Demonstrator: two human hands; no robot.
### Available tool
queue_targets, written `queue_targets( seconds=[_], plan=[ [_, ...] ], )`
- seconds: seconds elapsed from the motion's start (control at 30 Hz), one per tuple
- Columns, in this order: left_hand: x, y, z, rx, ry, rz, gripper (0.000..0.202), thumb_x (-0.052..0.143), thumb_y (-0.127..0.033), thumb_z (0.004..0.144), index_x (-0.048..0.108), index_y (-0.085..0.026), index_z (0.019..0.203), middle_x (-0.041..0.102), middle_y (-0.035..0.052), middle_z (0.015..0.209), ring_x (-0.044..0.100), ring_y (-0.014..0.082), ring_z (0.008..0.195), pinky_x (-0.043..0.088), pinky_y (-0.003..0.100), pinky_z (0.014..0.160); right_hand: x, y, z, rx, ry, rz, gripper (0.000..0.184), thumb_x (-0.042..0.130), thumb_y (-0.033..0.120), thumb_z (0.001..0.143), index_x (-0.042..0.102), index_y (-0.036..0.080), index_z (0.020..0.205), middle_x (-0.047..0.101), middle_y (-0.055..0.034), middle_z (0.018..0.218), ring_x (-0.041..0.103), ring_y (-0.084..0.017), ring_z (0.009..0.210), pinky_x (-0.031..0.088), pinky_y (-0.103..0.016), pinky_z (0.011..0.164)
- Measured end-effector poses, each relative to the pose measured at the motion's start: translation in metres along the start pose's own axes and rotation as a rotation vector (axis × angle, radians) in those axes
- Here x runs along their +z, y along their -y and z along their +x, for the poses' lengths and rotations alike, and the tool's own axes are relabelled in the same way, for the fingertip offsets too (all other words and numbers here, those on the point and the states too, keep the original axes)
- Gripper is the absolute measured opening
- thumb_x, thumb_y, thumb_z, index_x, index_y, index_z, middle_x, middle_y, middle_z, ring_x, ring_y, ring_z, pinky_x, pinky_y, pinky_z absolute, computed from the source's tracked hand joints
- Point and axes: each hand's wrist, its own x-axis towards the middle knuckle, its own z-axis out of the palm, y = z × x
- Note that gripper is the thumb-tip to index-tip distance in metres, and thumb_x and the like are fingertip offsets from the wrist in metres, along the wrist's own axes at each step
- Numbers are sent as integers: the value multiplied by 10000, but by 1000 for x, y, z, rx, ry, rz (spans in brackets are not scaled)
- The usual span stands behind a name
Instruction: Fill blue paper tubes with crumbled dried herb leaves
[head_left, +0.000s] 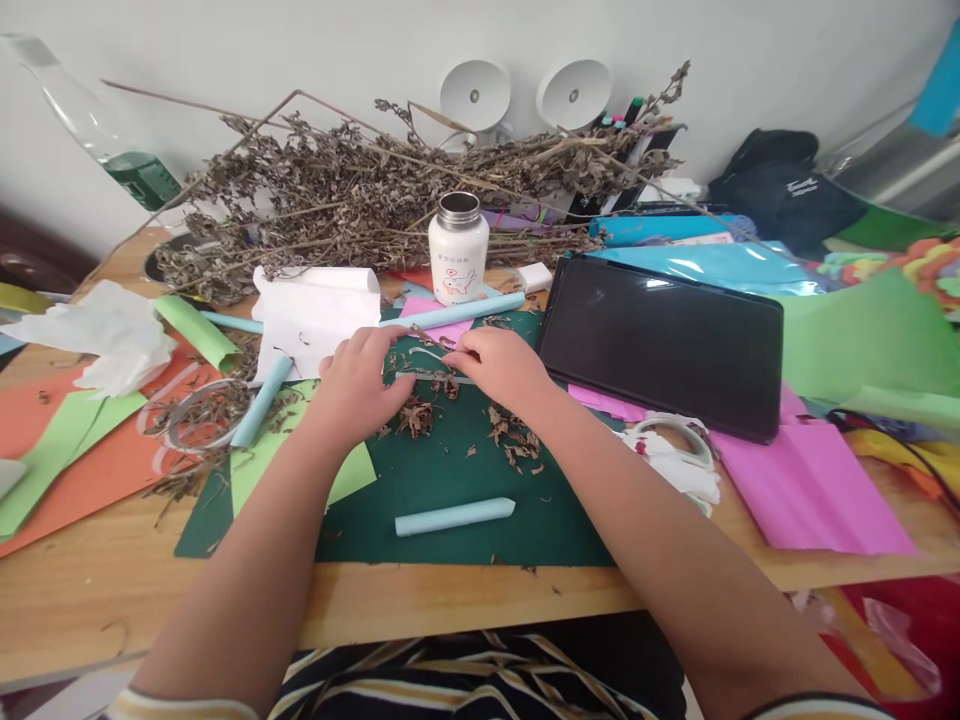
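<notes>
My left hand (362, 383) lies over the left part of the green cutting mat (450, 470), thumb and fingers apart, beside dried leaf bits. Facing it, my right hand (501, 366) is closed in a pinch. A thin, pale curved strip (426, 352) runs to its fingertips, and a dark brown bit shows there too. Between the hands a flat pale strip (439, 379) lies on the mat. Below are crumbled dried leaves (416, 416) and another small heap (514, 435). A rolled blue paper tube (454, 517) rests near the mat's front edge.
A white bottle without a lid (459, 250) stands behind my hands, with a long blue paper tube (465, 311) before it. Dried plant stems (337, 190) spread along the wall. At right lie a black tablet (664, 345), tape roll (675, 435) and pink paper (817, 490).
</notes>
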Motion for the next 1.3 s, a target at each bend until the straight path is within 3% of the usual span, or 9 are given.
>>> queue_targets(
  seconds=[0.13, 0.23, 0.3, 0.53, 0.8, 0.93, 1.1, 1.23, 1.3],
  plan=[
    [1, 1, -1, 129, -103, -284, 556, 482, -365, 752, 293, -175, 1240, 428, 107, 1206, 481, 217, 999, 424, 355, 805, -8, 3, -9, -119, 14, 38, 217, 457, 303, 820, 562, 161, 693, 538, -8, 698, 468, -112, 650, 269, -216, 540],
    [1, -3, -1, 347, -72, -263, 458, 511, -389, 742, 453, -154, 1130, 491, 109, 1140, 458, 233, 1038, 396, 348, 848, -14, 6, -18, -211, 43, 29, 171, 451, 232, 818, 595, 171, 748, 552, -18, 752, 478, -126, 718, 272, -225, 562],
    [1, -8, -2, 396, 19, -237, 347, 511, -388, 746, 545, -164, 1009, 584, 80, 976, 514, 222, 938, 406, 336, 806, -16, 7, -24, -259, 42, -29, 181, 439, 191, 813, 609, 173, 754, 552, -27, 754, 469, -138, 729, 266, -239, 565],
    [9, -22, -9, 73, 179, -562, 197, 505, -349, 739, 588, -174, 774, 594, -7, 678, 514, 112, 564, 408, 215, 535, -21, 9, -41, -399, -84, -219, 282, 353, 140, 820, 573, 149, 643, 511, -36, 639, 394, -138, 621, 268, -255, 557],
    [2, -27, -8, 121, 362, -490, 188, 489, -329, 727, 559, -166, 663, 537, -30, 567, 464, 93, 512, 358, 195, 493, -18, -5, -54, -496, -121, -257, 199, 409, 61, 741, 557, 153, 644, 501, -26, 620, 377, -136, 617, 283, -231, 547],
    [-4, -25, -7, 113, 344, -364, 195, 479, -329, 732, 566, -168, 665, 563, -18, 587, 471, 100, 514, 350, 199, 490, -21, -20, -59, -519, -180, -289, 216, 397, 58, 747, 560, 156, 643, 519, -29, 630, 389, -139, 618, 282, -231, 529],
    [-9, -20, -7, -34, 226, -393, 223, 517, -375, 716, 571, -164, 668, 552, -7, 556, 454, 102, 470, 328, 203, 439, -37, -36, -64, -287, -260, -208, 273, 357, 175, 833, 593, 168, 694, 583, -38, 692, 452, -148, 674, 317, -246, 575],
    [-3, -33, -11, 55, 201, -480, 206, 520, -361, 724, 589, -171, 684, 578, -2, 608, 478, 107, 517, 367, 209, 486, -39, -25, -64, -245, -190, -48, 383, 440, 480, 786, 557, 153, 945, 594, -77, 901, 473, -199, 813, 346, -293, 690],
    [0, -41, -13, 108, 222, -480, 195, 512, -343, 728, 601, -174, 692, 594, 3, 650, 494, 114, 553, 380, 213, 510, -33, -17, -63, -292, -113, -1, 437, 425, 525, 773, 534, 145, 960, 576, -89, 928, 468, -206, 815, 344, -304, 690]
  ],
)
